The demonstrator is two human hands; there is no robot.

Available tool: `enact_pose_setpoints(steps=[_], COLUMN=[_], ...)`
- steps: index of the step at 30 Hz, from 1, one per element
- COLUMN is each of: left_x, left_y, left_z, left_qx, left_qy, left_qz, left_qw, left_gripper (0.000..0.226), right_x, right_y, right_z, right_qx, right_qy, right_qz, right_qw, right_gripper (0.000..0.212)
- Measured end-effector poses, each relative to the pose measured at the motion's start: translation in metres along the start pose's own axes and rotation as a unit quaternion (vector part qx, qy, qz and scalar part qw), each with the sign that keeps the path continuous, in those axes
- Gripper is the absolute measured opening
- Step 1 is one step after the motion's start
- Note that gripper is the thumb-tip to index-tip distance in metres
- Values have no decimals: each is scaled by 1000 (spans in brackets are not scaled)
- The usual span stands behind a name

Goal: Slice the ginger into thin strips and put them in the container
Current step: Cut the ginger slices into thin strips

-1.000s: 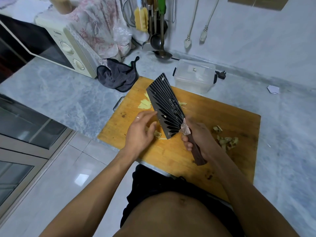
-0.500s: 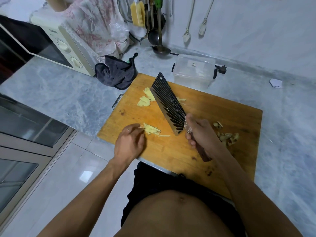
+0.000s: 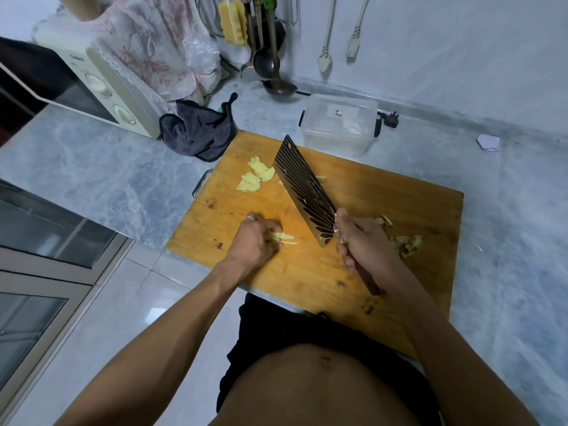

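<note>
Head view: left hand (image 3: 255, 241) curls its fingers over a small bunch of ginger strips (image 3: 281, 237) at the cutting board (image 3: 307, 272)'s 9 o'clock. Right hand (image 3: 365, 241) grips the cleaver (image 3: 304, 192). Ginger slices (image 3: 256, 178) lie at 11, the lidded container (image 3: 339, 124) just beyond at 12.

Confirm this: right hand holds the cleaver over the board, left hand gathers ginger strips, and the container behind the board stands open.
One thing is wrong: the container behind the board has its lid on, as the head view shows. The rest holds: the right hand grips the cleaver over the board and the left hand gathers the ginger strips.
</note>
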State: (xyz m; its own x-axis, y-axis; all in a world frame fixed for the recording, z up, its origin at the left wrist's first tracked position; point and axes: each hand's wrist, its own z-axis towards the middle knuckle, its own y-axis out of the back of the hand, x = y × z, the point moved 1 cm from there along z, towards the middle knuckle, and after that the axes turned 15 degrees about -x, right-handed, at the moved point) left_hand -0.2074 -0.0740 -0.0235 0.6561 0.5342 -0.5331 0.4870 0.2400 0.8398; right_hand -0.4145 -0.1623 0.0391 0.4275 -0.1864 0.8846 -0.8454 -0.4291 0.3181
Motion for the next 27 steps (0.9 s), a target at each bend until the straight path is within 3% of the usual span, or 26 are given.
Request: enact_pose_setpoints(steps=[3, 7, 10, 14, 21, 23, 27], left_x=[-3, -1, -4, -21, -72, -79, -78], left_y=[1, 1, 2, 11, 10, 5, 1], left_z=[-6, -8, -1, 21, 95, 109, 115], left_qx=[-23, -27, -18, -42, -99, -85, -60], left_qy=[-32, -93, -94, -31, 118, 140, 74], left_qz=[-20, 21, 43, -40, -196, -189, -81], left_qw=[999, 995, 994, 998, 968, 968, 992], left_gripper=[13, 23, 26, 7, 18, 8, 8], right_x=[0, -1, -1, 3, 10, 10, 5], right_y=[5, 14, 22, 33, 46, 47, 48], right_z=[2, 6, 10, 15, 23, 23, 21], right_qx=[-12, -24, -30, -36, -59, -58, -53], right_qy=[1, -2, -11, -9, -3, -7, -5], right_qz=[8, 25, 23, 12, 19, 22, 22], right_qw=[1000, 999, 999, 999, 998, 998, 998], right_gripper=[54, 53, 52, 52, 52, 50, 48])
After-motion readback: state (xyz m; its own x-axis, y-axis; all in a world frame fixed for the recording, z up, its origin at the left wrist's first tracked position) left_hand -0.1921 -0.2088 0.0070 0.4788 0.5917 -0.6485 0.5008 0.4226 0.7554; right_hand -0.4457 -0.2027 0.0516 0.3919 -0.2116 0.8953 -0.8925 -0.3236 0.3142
